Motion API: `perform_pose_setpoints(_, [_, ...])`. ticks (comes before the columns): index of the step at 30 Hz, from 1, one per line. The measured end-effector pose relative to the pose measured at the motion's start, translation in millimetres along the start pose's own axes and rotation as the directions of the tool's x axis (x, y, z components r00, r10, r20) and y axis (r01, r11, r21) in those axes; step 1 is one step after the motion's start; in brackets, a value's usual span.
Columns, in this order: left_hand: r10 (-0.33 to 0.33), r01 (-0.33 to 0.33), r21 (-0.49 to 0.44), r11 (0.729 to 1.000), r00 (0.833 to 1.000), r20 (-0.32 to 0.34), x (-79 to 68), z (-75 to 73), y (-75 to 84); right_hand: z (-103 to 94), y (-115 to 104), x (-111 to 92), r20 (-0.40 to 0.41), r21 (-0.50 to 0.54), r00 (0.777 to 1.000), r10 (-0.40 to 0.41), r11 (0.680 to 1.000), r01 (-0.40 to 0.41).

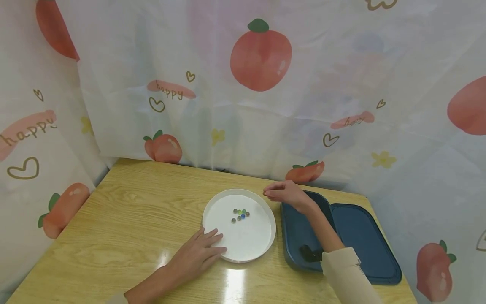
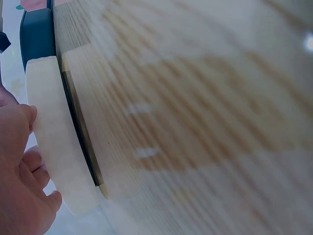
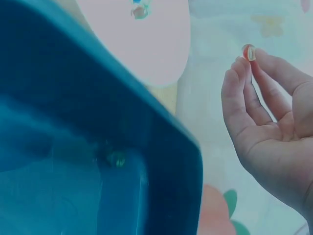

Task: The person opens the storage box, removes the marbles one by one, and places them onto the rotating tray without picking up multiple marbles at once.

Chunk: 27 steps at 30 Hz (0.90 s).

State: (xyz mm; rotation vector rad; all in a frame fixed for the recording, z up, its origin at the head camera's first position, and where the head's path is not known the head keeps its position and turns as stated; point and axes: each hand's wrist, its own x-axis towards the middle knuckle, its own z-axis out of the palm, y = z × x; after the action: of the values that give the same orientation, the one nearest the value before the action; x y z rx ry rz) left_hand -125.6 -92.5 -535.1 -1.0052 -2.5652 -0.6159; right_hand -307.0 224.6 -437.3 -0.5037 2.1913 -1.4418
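My right hand is raised between the white round tray and the dark blue box. Its thumb and fingertip pinch a small reddish marble, best seen in the right wrist view. Several glass marbles, among them blue and green ones, lie clustered in the tray. Fairly straight fingers of my left hand rest over the tray's near-left rim, the tips inside it. A small greenish, shiny thing lies in a corner of the box, too blurred to name surely.
Right of the box lies its flat dark blue lid, partly behind my right forearm. The wooden table ends at a white curtain printed with fruit. A black strap or device sits at the right wrist.
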Motion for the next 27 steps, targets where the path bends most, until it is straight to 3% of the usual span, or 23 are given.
perform_pose_setpoints(14, [0.002,-0.002,0.001,1.0,1.0,0.014,-0.2,-0.9,-0.9,44.1,-9,22,0.04,-0.069,0.999,0.021,0.997,-0.018])
perform_pose_setpoints(27, [0.008,-0.008,-0.006,1.0,1.0,0.019,-1.1,0.7,-2.5,77.3,1,42,-0.076,-0.198,0.995,0.058,0.978,-0.072])
